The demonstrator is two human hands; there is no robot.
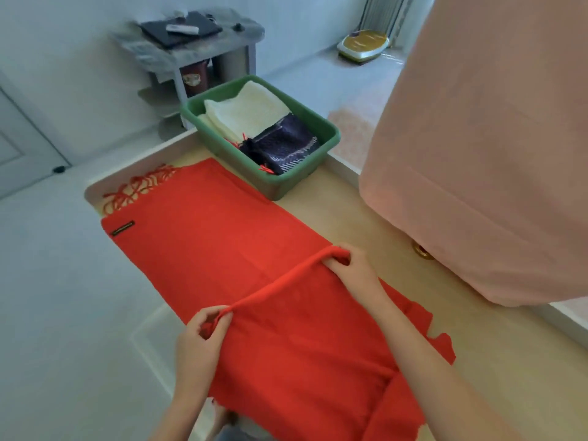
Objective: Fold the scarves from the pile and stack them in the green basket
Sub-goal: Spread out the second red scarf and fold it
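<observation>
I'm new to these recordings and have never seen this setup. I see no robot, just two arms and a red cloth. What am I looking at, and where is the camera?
There is no machine here. A person works with bare hands, and the one camera sits on their head, looking forward and down, so the arms enter from the bottom edge. The wide lens bends the room's lines.

On the beige table a red scarf lies spread out, with its fringe at the far end. The left hand and the right hand each pinch one end of a raised fold running across it, probably to fold it over.

Beyond it stands the green basket, already holding folded cream cloth and a dark blue scarf. A large pink cloth hangs at the right; what it hangs from is not shown.
</observation>
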